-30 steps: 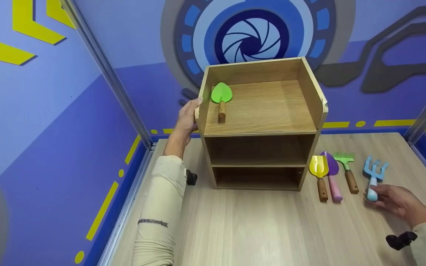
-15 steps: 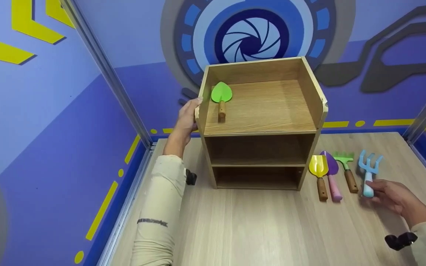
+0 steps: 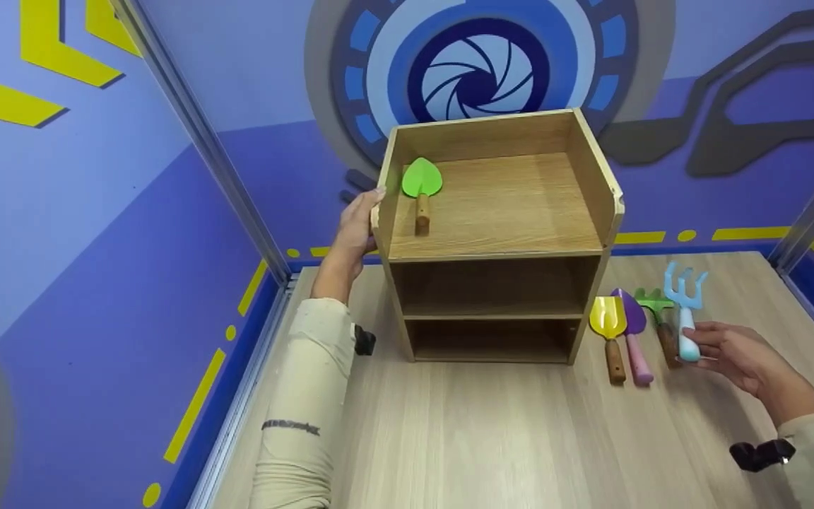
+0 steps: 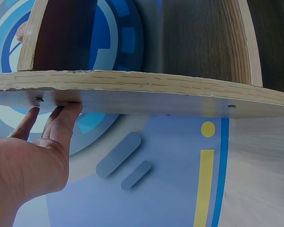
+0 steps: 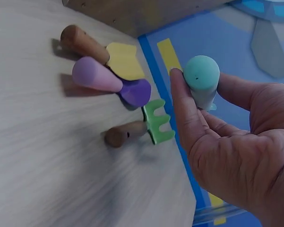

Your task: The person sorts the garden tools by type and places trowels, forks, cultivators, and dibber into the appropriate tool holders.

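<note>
In the head view my left hand (image 3: 356,227) grips the left side panel of a wooden shelf unit (image 3: 495,252). Its fingertips (image 4: 68,111) press the panel's outer face in the left wrist view. My right hand (image 3: 742,355) pinches the pale blue handle of a small garden fork (image 3: 687,311), tines pointing up and away. The fork overlaps a green hand rake (image 3: 654,304) with a brown handle. To its left lie a purple trowel (image 3: 634,314) with a pink handle and a yellow spade (image 3: 608,318). A green trowel (image 3: 422,178) rests on the unit's top shelf, at the left.
The shelf unit stands on a pale wood-grain table (image 3: 485,431) near the blue patterned back wall (image 3: 258,162). Two lower compartments (image 3: 495,286) face forward. Metal rails (image 3: 202,134) run along the corner at the left.
My right hand has lifted the garden fork and carried it left and away, from beside the green rake to over it. My left hand keeps its place on the shelf unit.
</note>
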`<state>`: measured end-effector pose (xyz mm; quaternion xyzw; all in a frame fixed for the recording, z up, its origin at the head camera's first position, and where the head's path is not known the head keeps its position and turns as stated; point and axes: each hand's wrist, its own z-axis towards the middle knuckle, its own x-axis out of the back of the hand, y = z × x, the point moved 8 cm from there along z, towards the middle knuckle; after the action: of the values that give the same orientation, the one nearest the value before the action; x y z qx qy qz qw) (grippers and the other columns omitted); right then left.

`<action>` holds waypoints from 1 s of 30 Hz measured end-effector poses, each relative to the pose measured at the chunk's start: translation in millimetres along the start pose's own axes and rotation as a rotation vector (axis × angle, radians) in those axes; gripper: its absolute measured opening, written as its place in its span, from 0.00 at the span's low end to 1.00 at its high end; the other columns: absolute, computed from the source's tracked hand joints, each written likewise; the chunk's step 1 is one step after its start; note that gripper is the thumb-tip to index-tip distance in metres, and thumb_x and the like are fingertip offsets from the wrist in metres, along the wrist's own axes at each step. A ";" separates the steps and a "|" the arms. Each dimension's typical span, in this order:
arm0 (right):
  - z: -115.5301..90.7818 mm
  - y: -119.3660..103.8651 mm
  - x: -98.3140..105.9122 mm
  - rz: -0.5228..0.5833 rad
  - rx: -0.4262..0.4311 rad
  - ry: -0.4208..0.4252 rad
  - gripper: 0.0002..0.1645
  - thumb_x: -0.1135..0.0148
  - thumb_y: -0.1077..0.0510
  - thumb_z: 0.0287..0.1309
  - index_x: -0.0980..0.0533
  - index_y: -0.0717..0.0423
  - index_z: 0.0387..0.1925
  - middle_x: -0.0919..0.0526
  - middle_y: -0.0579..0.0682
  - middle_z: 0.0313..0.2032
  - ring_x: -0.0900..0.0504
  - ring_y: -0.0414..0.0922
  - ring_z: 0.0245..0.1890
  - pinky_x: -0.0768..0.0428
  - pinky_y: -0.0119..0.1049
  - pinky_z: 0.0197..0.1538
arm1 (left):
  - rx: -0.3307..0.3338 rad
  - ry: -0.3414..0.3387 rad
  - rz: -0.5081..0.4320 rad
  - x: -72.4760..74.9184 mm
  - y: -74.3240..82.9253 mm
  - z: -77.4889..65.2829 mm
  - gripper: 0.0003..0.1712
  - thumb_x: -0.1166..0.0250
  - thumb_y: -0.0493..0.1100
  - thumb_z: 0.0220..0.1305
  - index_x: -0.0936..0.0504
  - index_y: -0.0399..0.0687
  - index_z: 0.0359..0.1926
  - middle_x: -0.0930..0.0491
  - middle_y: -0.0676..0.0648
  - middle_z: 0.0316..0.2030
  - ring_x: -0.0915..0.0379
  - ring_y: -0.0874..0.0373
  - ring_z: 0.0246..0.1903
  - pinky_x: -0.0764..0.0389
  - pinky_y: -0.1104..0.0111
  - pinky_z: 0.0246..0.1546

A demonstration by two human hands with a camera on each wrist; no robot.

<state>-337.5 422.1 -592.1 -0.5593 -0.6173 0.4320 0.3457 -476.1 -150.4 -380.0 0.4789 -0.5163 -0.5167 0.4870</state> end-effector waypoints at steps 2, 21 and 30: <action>-0.1 -3.7 -4.2 -0.004 0.007 -0.004 0.18 0.44 0.54 0.81 0.35 0.55 0.62 0.12 0.38 0.42 0.11 0.37 0.45 0.12 0.35 0.50 | 0.004 0.001 -0.004 -0.2 -0.6 -0.1 0.36 0.43 0.64 0.72 0.25 0.54 0.74 0.23 0.40 0.69 0.22 0.49 0.63 0.19 0.51 0.65; -8.8 -33.7 -36.7 -0.159 0.102 -0.007 0.36 0.43 0.51 0.81 0.44 0.70 0.73 0.13 0.35 0.44 0.13 0.36 0.46 0.13 0.34 0.52 | -0.012 -0.002 -0.004 -1.2 1.6 -2.1 0.34 0.44 0.63 0.74 0.25 0.53 0.73 0.24 0.40 0.69 0.24 0.47 0.64 0.21 0.48 0.67; -17.7 -52.4 -56.6 -0.150 0.126 -0.031 0.23 0.43 0.51 0.81 0.35 0.60 0.64 0.15 0.38 0.45 0.12 0.38 0.47 0.12 0.36 0.53 | -0.009 -0.003 -0.014 -1.4 0.4 -1.7 0.35 0.45 0.64 0.74 0.25 0.52 0.73 0.21 0.40 0.63 0.20 0.54 0.53 0.17 0.61 0.51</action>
<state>-334.3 368.7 -533.7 -0.4820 -0.6342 0.4516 0.4020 -474.3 -149.1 -379.7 0.4795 -0.5114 -0.5233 0.4844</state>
